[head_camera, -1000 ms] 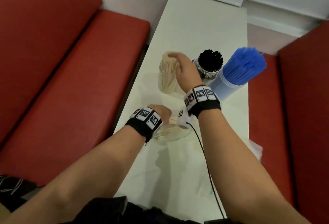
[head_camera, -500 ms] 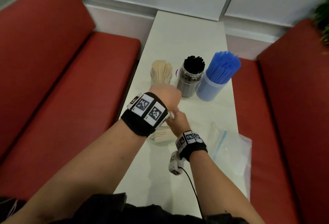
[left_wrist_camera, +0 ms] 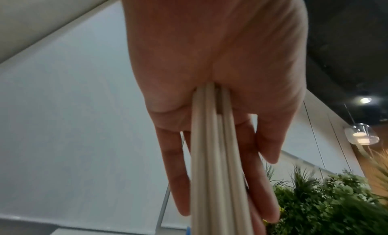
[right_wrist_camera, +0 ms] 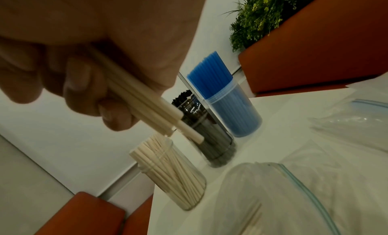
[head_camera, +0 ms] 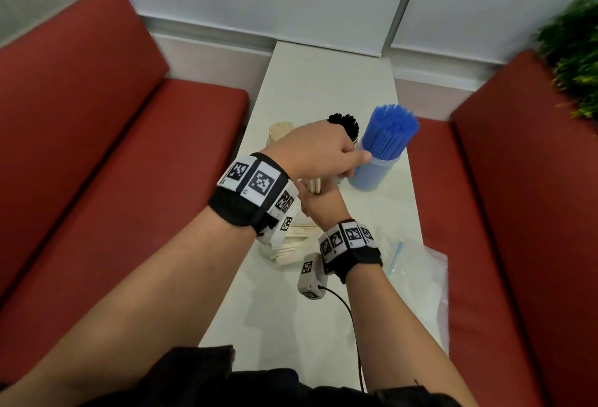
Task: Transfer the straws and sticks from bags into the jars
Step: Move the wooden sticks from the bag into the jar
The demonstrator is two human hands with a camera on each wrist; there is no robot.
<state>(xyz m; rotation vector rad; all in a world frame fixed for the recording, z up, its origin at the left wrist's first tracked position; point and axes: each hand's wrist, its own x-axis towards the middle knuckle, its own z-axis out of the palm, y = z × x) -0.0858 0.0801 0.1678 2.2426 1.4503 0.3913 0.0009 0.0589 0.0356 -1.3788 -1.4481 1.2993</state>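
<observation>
A small bundle of wooden sticks (head_camera: 314, 185) is held upright above the table by both hands. My left hand (head_camera: 323, 154) grips the upper part, and the sticks (left_wrist_camera: 212, 155) run along its palm and fingers. My right hand (head_camera: 318, 204) sits just below, fingers curled round the same sticks (right_wrist_camera: 151, 109). A clear zip bag (head_camera: 291, 244) with more sticks lies under my wrists. Behind the hands stand three jars: wooden sticks (right_wrist_camera: 174, 177), black straws (right_wrist_camera: 210, 139) and blue straws (head_camera: 385, 144).
An empty clear bag (head_camera: 417, 264) lies on the right side of the narrow white table (head_camera: 323, 82). Red bench seats (head_camera: 129, 180) flank the table on both sides. A green plant (head_camera: 576, 57) stands at the far right, and a cable runs from my right wrist.
My right hand has come back from the stick jar to the bag. My left hand has risen off the bag, and both now hold a bundle of sticks above it.
</observation>
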